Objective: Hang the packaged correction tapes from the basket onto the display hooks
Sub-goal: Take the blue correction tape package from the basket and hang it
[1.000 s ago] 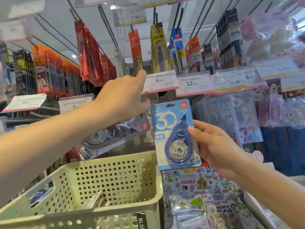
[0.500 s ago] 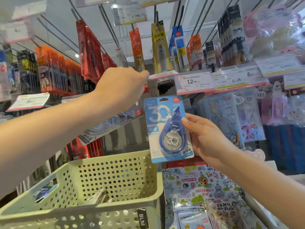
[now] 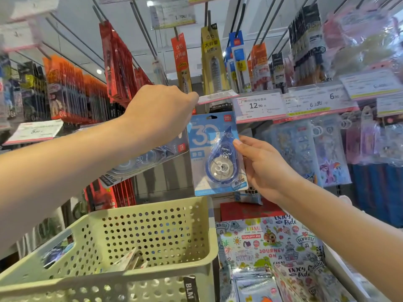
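A: What is staying hidden here?

B: The left hand (image 3: 159,114) is covering the hook end itself; its fingers are curling around the edge of a tipped price tag (image 3: 214,97), lifting it nearly flat. A grey correction tape pack (image 3: 144,162) is showing below that wrist, mostly covered by the forearm; whether it is hanging or being held, I cannot tell. The basket's (image 3: 152,277) contents are blurring into pale card edges, and its near wall is running off the bottom of the frame.

A: And the right hand (image 3: 266,168)?

B: Its grip is narrow, holding the blue correction tape pack (image 3: 214,153) by the right edge, thumb lying across the blister, the other fingers hidden behind the card.

A: How is that pack looking?

B: Upright, a light blue card carrying a large "30", a red logo at the top right corner, and a hang hole at the top centre. A teardrop-shaped blue dispenser is sitting under clear plastic, its pale reel showing through. Small print at the bottom is too fine to read.

A: Where is it sitting?

B: Directly above the basket's far right corner, well clear of its rim, just below the tipped price tag, and touching the left hand's lower side.
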Demonstrator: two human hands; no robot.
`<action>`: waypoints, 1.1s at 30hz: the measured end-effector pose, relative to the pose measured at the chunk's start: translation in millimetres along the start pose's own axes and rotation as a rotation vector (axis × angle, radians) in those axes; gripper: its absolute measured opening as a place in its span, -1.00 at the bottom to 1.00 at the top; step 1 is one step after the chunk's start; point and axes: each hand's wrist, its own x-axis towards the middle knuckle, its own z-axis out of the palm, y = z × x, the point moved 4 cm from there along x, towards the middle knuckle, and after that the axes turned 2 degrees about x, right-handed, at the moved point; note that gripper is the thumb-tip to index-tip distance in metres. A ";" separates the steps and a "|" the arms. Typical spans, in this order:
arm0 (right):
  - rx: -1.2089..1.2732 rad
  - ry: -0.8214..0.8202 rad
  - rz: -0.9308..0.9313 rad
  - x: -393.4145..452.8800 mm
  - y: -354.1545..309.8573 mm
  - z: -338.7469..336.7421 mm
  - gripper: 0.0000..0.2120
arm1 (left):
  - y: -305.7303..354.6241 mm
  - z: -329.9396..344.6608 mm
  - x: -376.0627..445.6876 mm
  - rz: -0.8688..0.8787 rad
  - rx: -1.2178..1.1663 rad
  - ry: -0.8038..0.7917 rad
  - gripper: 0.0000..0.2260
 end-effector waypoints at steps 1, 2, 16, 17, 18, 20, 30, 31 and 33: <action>-0.016 0.001 0.003 1.1 0.7 -0.6 -0.79 | 0.2 -0.3 -0.1 0.007 0.011 -0.007 -0.91; -0.033 0.001 0.005 2.0 1.6 -1.3 -0.80 | 0.3 -0.7 0.0 0.015 0.025 -0.015 -0.91; -0.131 0.099 0.063 29.2 27.2 -7.1 -0.71 | 2.7 -5.7 2.3 0.078 0.050 -0.008 -0.87; -0.139 0.114 0.068 31.5 28.6 -6.9 -0.70 | 2.0 -4.8 2.5 0.069 0.032 -0.013 -0.89; -0.148 0.129 0.073 33.1 29.6 -6.6 -0.70 | 0.9 -3.7 2.8 0.055 0.010 -0.019 -0.90; -0.157 0.152 0.081 36.6 32.1 -6.8 -0.69 | -1.5 -2.4 3.5 0.031 -0.027 -0.023 -0.89; -0.186 0.207 0.092 46.1 43.7 -4.7 -0.74 | -2.6 2.3 5.0 0.003 -0.150 0.025 -0.89; -0.202 0.216 0.086 46.9 45.1 -4.8 -0.72 | -2.9 2.7 5.0 -0.006 -0.168 0.029 -0.90; -0.295 0.262 0.062 44.1 45.2 -5.0 -0.72 | -4.0 3.8 4.2 -0.027 -0.225 0.042 -0.88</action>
